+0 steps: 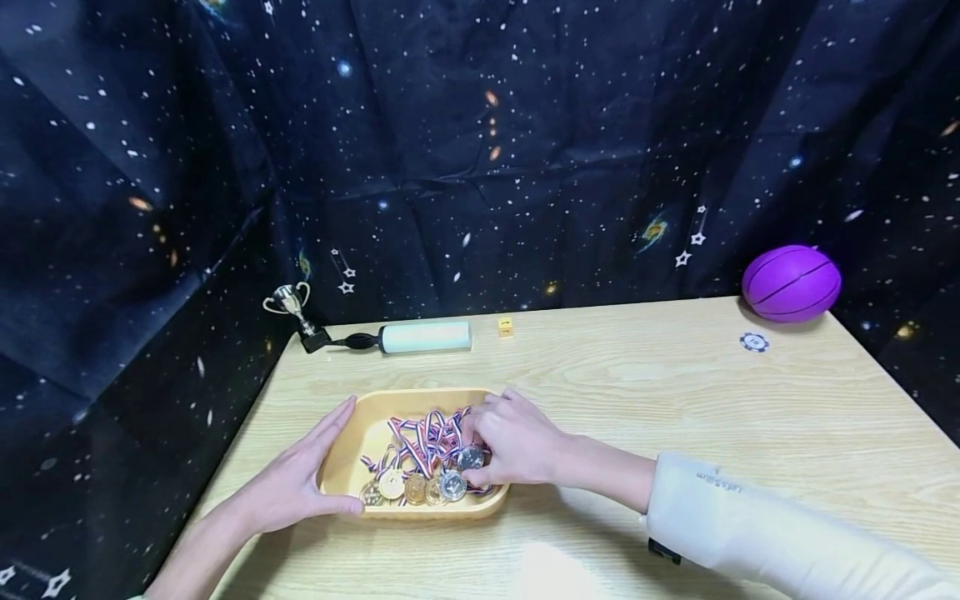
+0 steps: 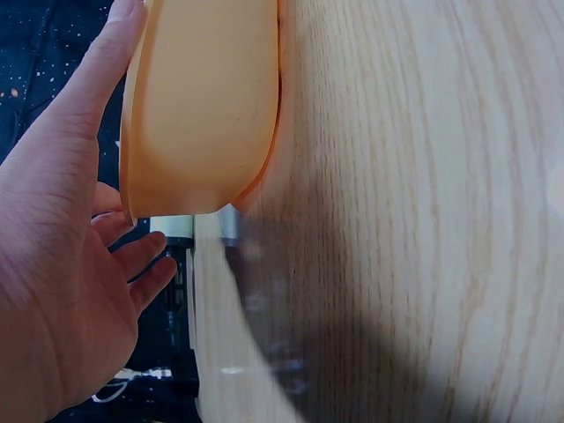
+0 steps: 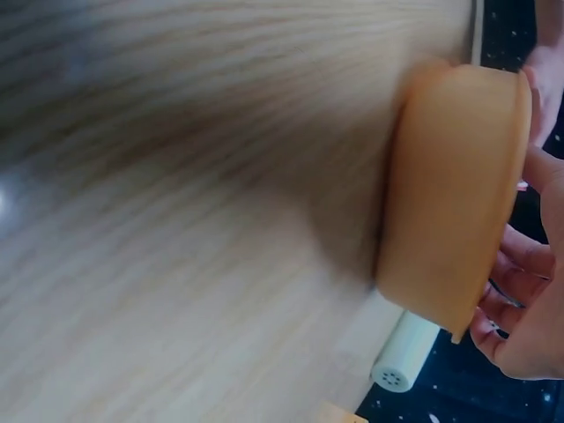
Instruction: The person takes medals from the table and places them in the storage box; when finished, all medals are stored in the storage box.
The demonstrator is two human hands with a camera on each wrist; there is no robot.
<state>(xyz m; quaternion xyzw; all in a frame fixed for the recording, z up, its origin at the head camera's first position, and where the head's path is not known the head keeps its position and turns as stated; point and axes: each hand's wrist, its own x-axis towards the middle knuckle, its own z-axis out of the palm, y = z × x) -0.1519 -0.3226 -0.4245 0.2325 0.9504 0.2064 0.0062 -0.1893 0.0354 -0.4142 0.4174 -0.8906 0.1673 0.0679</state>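
A yellow-orange plastic basket [image 1: 341, 454] stands on the table, holding several gold and silver medals with striped ribbons [image 1: 426, 437]. My left hand [image 1: 296, 483] rests against its left end, thumb at the front rim and straight fingers along the side; the left wrist view shows the same hand [image 2: 66, 229] beside the basket wall [image 2: 203, 106]. Reaching over the right rim, my right hand [image 1: 517, 442] pinches a silver medal [image 1: 471, 457] between thumb and fingers. Another silver medal [image 1: 453, 485] lies just below it. In the right wrist view the basket wall [image 3: 454, 194] hides the medals.
Along the back stand a small trophy cup [image 1: 288, 304], a pale hand pump [image 1: 426, 337] with a black handle, and a yellow letter cube [image 1: 506, 327]. A purple ball [image 1: 792, 283] and a poker chip [image 1: 753, 342] are at the far right. Dark starry cloth [image 1: 525, 167] hangs behind.
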